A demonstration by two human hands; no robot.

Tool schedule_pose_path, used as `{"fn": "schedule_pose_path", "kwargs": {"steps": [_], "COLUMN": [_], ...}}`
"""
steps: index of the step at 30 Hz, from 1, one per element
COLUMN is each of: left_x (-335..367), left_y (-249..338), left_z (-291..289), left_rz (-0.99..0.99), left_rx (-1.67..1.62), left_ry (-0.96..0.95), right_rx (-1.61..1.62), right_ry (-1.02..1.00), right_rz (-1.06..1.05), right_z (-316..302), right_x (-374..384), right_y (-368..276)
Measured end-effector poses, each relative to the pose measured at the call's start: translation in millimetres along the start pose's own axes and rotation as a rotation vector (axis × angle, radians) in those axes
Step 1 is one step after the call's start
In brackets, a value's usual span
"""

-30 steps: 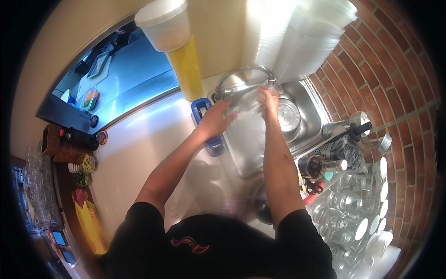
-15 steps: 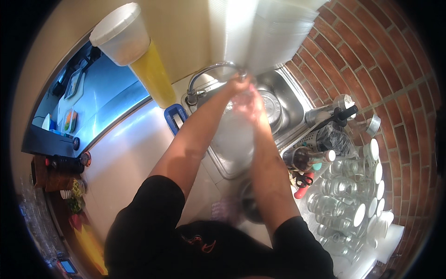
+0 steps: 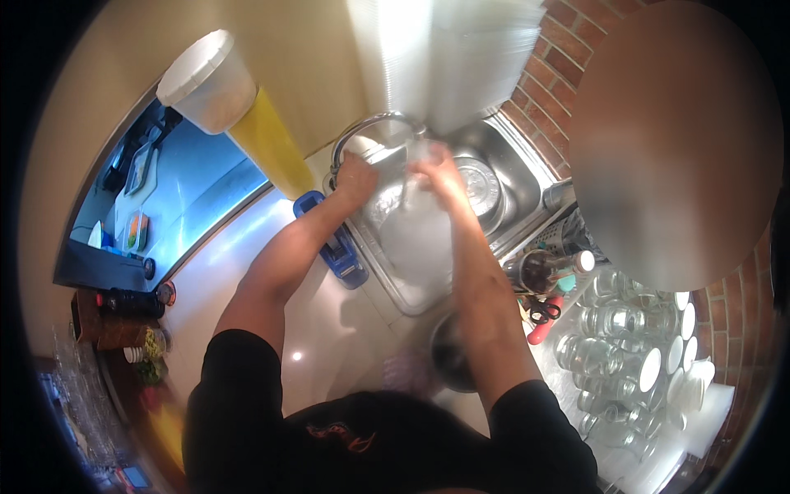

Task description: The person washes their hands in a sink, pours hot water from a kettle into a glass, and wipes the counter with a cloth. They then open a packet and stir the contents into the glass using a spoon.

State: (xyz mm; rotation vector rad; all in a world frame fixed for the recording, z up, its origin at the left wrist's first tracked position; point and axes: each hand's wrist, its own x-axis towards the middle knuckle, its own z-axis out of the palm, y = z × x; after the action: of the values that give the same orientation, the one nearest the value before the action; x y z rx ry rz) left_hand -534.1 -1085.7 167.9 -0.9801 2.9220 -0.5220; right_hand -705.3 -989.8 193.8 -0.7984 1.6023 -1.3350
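Note:
My left hand [image 3: 356, 179] is at the base of the curved metal tap [image 3: 378, 118]. Its fingers are bent round the spot of the tap's lever, which the hand covers. Under the spout, my right hand [image 3: 440, 174] grips a clear, see-through vessel, smeared by motion; whether it is a glass or a jar I cannot tell. Below the hands, a large whitish translucent round thing [image 3: 417, 243] rests in the steel sink [image 3: 514, 160]. A round metal piece [image 3: 480, 196] lies in the basin to the right of my right hand.
A blue plastic item [image 3: 344, 262] lies left of the sink. Farther left, a white bucket [image 3: 210, 86] tops a yellow column [image 3: 271, 144]. On the right are a dark bottle [image 3: 539, 272], red-handled scissors [image 3: 545, 321] and several lidded glass jars [image 3: 613, 362]. A blurred patch hides the upper right.
My hands were together under the spout; the left has moved left and down to the tap's base. The right stays under the spout with the clear vessel. A blurred patch now covers the upper right.

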Motion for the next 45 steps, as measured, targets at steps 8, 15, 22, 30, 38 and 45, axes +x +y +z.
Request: {"fn": "schedule_pose_path", "kwargs": {"steps": [8,15,22,30,38,45], "left_x": [29,102,49,-67,-100,-118], "left_y": [-25,-52,-55,23,-8,-62], "left_z": [71,70,51,-145,-96,-11], "left_rz": [0.233,0.401,0.347,0.080,0.322,-0.117], "left_rx": [0.221,0.042,-0.367,-1.439,-1.992,-1.605], "left_ry": [0.044,-0.583,-0.219,-0.368,-0.037,-0.195], "right_rx": [0.159,1.000,0.883,0.499,-0.302,-0.890], "right_ry": [-0.023,-0.044,0.142,0.405,-0.052,0.254], "right_rz": [0.303,0.328,0.194,-0.254,-0.555,0.339], "right_z": [-12,-17,-10,13,-44,-139], "right_x": [-6,-9,-33,-86,-362,-642], "right_y": [-9,34,16,-68,-124,156]}}
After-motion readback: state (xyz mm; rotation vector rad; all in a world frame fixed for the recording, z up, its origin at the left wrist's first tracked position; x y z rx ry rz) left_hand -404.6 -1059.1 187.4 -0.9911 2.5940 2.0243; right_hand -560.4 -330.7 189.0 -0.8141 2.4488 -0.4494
